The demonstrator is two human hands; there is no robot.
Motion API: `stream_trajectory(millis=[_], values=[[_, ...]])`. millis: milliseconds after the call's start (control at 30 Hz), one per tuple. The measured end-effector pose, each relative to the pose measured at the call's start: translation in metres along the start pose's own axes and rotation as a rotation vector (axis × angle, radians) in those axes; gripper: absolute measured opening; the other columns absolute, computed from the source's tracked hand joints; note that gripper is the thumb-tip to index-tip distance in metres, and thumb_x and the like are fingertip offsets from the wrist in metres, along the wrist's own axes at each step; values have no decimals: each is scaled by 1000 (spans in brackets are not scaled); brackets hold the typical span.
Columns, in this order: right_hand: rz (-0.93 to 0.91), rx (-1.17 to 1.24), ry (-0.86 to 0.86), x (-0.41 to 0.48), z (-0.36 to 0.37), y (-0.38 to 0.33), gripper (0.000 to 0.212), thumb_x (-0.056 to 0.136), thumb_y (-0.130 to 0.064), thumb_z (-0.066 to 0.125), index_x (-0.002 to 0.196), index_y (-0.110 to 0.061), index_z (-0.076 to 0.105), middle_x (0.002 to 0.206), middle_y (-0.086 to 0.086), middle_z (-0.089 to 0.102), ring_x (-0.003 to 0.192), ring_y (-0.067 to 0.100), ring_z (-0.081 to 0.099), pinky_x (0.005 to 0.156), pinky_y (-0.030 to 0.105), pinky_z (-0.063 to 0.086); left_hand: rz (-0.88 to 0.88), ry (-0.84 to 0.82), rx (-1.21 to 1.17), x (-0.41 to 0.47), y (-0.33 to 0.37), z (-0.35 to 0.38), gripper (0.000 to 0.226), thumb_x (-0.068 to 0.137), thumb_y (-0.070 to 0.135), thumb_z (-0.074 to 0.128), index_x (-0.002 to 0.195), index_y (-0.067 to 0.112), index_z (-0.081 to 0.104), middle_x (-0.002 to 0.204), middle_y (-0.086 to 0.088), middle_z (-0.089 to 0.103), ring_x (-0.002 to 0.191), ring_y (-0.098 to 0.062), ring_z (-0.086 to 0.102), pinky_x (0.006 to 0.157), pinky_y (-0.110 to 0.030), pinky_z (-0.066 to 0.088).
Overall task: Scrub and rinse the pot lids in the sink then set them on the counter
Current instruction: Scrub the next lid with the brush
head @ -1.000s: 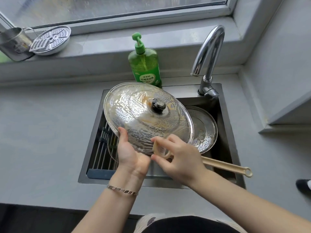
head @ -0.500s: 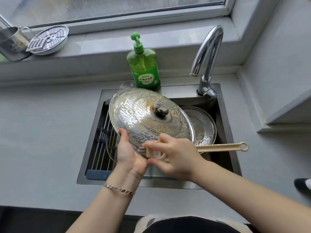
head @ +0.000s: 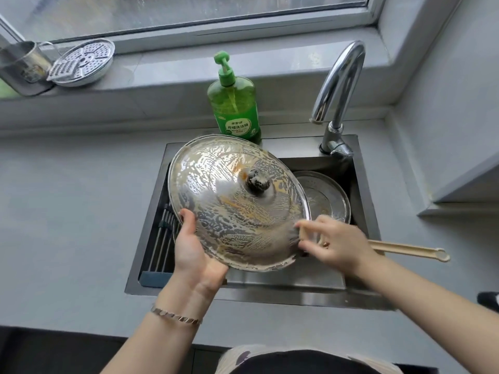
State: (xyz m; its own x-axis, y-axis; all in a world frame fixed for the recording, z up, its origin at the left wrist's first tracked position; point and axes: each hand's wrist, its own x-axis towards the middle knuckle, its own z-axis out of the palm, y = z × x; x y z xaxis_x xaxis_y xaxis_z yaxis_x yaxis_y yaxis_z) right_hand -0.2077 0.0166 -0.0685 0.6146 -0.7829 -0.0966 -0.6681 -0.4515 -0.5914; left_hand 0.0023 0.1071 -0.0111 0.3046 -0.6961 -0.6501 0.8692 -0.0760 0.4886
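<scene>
Above the steel sink (head: 297, 290), the left hand (head: 194, 255) grips the near-left rim of the round, domed, soap-streaked metal lid (head: 229, 211), while the right hand (head: 340, 244), fingers closed, holds a beige plastic brush (head: 405, 249) at its right edge.

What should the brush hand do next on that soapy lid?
Probably sweep the brush up toward the knob: the right hand has it at the lower right rim of the lid, and orange-brown streaks show near the knob. The left hand holds the lid.
</scene>
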Motion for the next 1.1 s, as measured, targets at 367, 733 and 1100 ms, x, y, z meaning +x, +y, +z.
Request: stream_trajectory(millis=[367, 733, 1100], values=[[24, 143, -125, -12, -2, -13, 38, 78, -53, 55, 114, -45, 59, 91, -9, 60, 74, 5, 52, 70, 27, 43, 12, 13, -27, -3, 1, 3, 57, 94, 56, 33, 123, 14, 59, 124, -19, 61, 115, -41, 54, 98, -61, 37], [846, 929, 177, 3, -25, 55, 32, 80, -41, 67, 88, -12, 56, 60, 0, 40, 39, 7, 29, 33, 17, 24, -149, 170, 201, 0, -11, -9, 60, 93, 57, 29, 127, 14, 53, 106, -22, 64, 93, -37, 59, 75, -54, 45], [776, 1057, 464, -9, -95, 47, 17, 83, 9, 54, 77, -6, 51, 43, 0, 55, 29, 5, 43, 31, 11, 30, -371, 140, 660, 58, -66, -5, 52, 96, 46, 40, 111, 1, 60, 85, -13, 72, 74, -20, 70, 59, -31, 56]])
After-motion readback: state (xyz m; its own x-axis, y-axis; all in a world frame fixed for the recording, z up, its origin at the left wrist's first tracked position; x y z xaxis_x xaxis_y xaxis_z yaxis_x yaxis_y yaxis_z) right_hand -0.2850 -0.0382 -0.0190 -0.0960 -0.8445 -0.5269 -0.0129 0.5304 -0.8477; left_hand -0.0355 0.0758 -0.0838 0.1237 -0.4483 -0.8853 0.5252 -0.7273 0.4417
